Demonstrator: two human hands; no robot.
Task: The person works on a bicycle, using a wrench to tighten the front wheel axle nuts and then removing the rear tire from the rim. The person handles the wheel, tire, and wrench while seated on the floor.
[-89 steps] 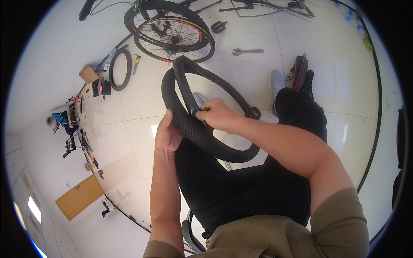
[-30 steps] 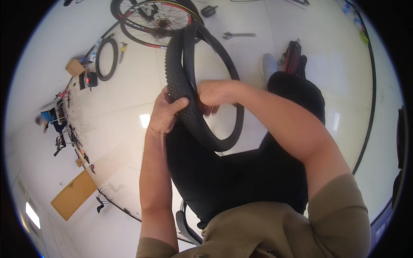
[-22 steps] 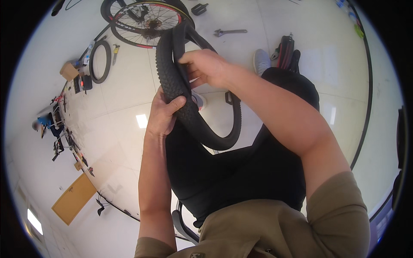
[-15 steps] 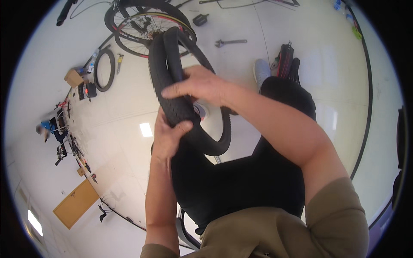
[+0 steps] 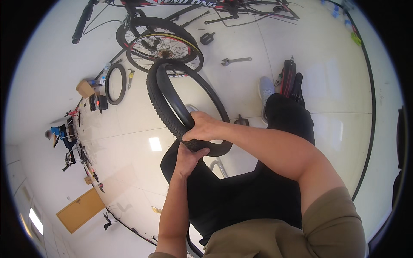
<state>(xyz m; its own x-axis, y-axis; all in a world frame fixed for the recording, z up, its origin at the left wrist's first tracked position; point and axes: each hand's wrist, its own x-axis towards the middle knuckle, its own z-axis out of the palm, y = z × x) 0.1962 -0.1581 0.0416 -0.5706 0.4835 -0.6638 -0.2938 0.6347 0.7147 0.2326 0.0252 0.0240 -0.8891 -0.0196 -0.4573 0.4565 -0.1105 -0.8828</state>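
A black bicycle tyre (image 5: 157,105) with knobbly tread is held over my lap, its far end near a spoked wheel on the floor. Inside its far and left side runs a smooth, shiny black band (image 5: 170,96) that looks like an inner tube. My left hand (image 5: 189,160) grips the tyre's near side from below, thumb laid across it. Just above, my right hand (image 5: 203,127) is closed round the left side, its thumb pressing on the tread. The fingers underneath are hidden.
Beyond the tyre lies the spoked wheel (image 5: 195,47), with a bicycle frame (image 5: 193,4) behind it. An adjustable wrench (image 5: 235,61), a pedal (image 5: 207,38) and a red-black bag (image 5: 288,77) rest on the floor. Another tyre (image 5: 108,86) lies left, and a person (image 5: 58,132) is far left.
My right hand has come nearer my body and now sits close to the left hand. The tyre hangs lower and looks rounder. The view has shifted, showing more of the bicycle.
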